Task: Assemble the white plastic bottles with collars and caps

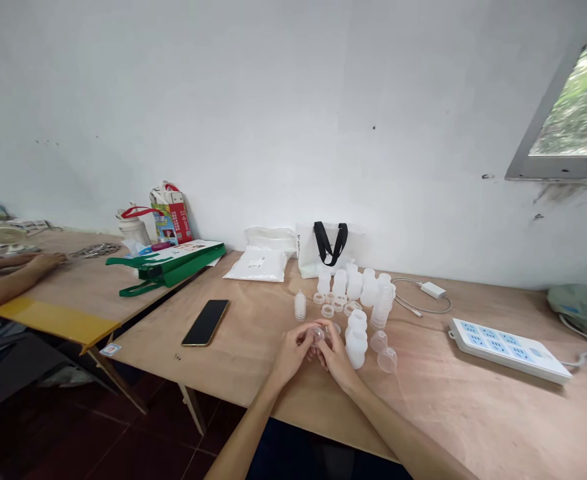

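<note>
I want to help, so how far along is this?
It's hard to tell exactly. Looking done: the white bottles stand grouped together. In hand: the left hand and right hand hold a small clear piece between them. Looking left: loose rings and clear cups lie on the table.

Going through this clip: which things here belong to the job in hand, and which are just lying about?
Likely part of the job: clear plastic piece held between left hand and right hand; translucent plastic bottles; plastic rings; clear cups.

Likely just lying about: smartphone; power strip; white bag with black handles; green bag.
</note>
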The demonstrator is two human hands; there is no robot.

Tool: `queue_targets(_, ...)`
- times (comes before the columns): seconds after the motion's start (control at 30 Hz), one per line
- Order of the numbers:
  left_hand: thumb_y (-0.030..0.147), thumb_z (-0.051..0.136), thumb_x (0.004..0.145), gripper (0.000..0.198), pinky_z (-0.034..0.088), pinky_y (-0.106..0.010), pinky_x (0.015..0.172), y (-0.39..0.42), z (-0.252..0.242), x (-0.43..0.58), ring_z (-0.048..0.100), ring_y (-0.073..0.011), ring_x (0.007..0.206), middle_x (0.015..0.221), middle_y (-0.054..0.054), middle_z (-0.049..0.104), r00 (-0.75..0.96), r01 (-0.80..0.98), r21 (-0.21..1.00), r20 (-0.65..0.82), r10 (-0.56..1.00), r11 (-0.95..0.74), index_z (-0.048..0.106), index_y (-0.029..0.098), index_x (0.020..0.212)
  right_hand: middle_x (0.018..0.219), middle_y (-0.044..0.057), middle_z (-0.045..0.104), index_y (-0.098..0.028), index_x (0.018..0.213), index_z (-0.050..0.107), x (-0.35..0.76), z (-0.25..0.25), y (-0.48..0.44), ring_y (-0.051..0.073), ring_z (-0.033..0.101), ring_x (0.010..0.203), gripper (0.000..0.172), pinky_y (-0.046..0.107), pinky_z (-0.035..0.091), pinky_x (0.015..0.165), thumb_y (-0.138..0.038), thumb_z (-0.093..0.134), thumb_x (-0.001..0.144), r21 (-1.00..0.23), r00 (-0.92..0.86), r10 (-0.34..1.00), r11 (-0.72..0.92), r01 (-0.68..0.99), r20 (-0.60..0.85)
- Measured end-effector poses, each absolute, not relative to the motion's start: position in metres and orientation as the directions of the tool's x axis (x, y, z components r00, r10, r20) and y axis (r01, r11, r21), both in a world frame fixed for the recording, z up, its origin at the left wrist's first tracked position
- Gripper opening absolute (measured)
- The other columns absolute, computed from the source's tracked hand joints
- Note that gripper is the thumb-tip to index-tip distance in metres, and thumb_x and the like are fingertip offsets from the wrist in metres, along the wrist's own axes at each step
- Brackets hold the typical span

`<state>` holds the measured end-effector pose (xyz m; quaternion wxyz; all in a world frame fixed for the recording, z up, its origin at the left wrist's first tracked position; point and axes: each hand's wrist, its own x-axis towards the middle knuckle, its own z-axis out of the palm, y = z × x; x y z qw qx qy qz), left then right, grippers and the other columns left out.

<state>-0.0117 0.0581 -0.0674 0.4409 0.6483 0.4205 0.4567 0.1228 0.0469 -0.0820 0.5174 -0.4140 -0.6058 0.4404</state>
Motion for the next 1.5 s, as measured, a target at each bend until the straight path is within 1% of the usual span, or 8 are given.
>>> queue_targets(0.2,0.037,0.051,0.095,0.035,0.055,-0.027,0.074,0.051,-0.063,-0.006,0.070,-0.0209,0.086,0.105,-0.009,0.077,0.257,0.259,0.894,0.300,0.919,-0.365,0.075,0.016,0.111,0.123,0.008,0.067,-0.026,0.137,0.045,0.139,-0.085,0.028,0.023,0.069,0.107,0.038,0.039,0.053,0.095,-0.038,0.046,0.100,-0.881,-0.080,0.926,0.377,0.286,0.370)
queue_targets(0.4,0.048,0.050,0.097,0.042,0.054,-0.024,0.059,0.046,-0.071,0.010,0.068,-0.0191,0.074,0.098,-0.009,0.076,0.268,0.224,0.919,0.262,0.927,-0.325,0.074,0.017,0.113,0.133,0.010,0.065,-0.025,0.148,0.039,0.162,-0.073,0.003,0.025,0.070,0.108,0.048,0.040,0.057,0.090,-0.035,0.043,0.101,-0.780,-0.102,0.925,0.366,0.508,0.367)
queue_targets(0.57,0.052,0.055,0.094,0.050,0.052,-0.023,0.050,0.047,-0.079,0.015,0.066,-0.0185,0.067,0.086,-0.008,0.072,0.269,0.156,0.955,0.205,0.941,-0.252,0.069,0.015,0.123,0.086,0.002,0.073,-0.028,0.128,0.059,0.187,-0.072,-0.018,0.022,0.068,0.069,0.031,0.037,0.055,0.070,-0.031,0.048,0.100,-0.570,-0.041,0.838,0.404,0.716,0.543)
queue_targets(0.73,0.048,0.056,0.094,0.048,0.054,-0.022,0.050,0.046,-0.075,0.013,0.067,-0.0200,0.079,0.111,-0.012,0.072,0.268,0.160,0.944,0.239,0.933,-0.288,0.066,0.019,0.130,0.100,0.010,0.068,-0.021,0.115,0.060,0.203,-0.076,-0.010,0.023,0.064,0.080,0.021,0.036,0.052,0.071,-0.031,0.048,0.100,-0.453,0.197,0.547,0.383,0.805,0.813)
queue_targets(0.97,0.043,0.053,0.096,0.039,0.050,-0.023,0.052,0.040,-0.063,0.012,0.057,-0.0134,0.061,0.094,-0.008,0.073,0.302,0.208,0.920,0.262,0.917,-0.331,0.074,0.018,0.116,0.112,0.011,0.063,-0.022,0.117,0.059,0.202,-0.081,-0.007,0.027,0.062,0.102,0.020,0.043,0.051,0.086,-0.026,0.050,0.099,-0.338,0.069,0.507,0.460,0.821,0.859)
queue_targets(1.13,0.040,0.052,0.100,0.034,0.048,-0.022,0.058,0.024,-0.048,0.019,0.059,-0.0124,0.063,0.100,-0.005,0.072,0.305,0.186,0.904,0.321,0.897,-0.386,0.067,0.022,0.124,0.111,0.008,0.067,-0.028,0.119,0.061,0.198,-0.074,-0.019,0.026,0.065,0.101,0.022,0.046,0.051,0.090,-0.032,0.054,0.099,-0.476,0.025,0.657,0.519,0.710,0.753)
queue_targets(1.3,0.041,0.054,0.101,0.026,0.049,-0.022,0.065,0.005,-0.031,0.019,0.065,-0.0150,0.080,0.098,-0.003,0.071,0.323,0.152,0.899,0.346,0.881,-0.410,0.059,0.022,0.118,0.065,-0.003,0.060,-0.030,0.137,0.050,0.181,-0.038,-0.036,0.015,0.052,0.046,0.047,0.027,0.044,0.043,-0.059,0.038,0.103,-0.967,-0.049,0.983,0.185,0.177,0.179)
queue_targets(1.5,0.034,0.052,0.103,0.024,0.051,-0.025,0.075,0.003,-0.023,0.018,0.066,-0.0166,0.089,0.102,-0.004,0.071,0.384,0.173,0.802,0.480,0.789,-0.572,0.072,0.025,0.113,0.076,0.001,0.062,-0.029,0.128,0.060,0.185,-0.025,-0.032,0.018,0.062,0.063,0.050,0.023,0.049,0.038,-0.063,0.060,0.092,-0.988,-0.187,0.980,0.042,-0.149,0.070)
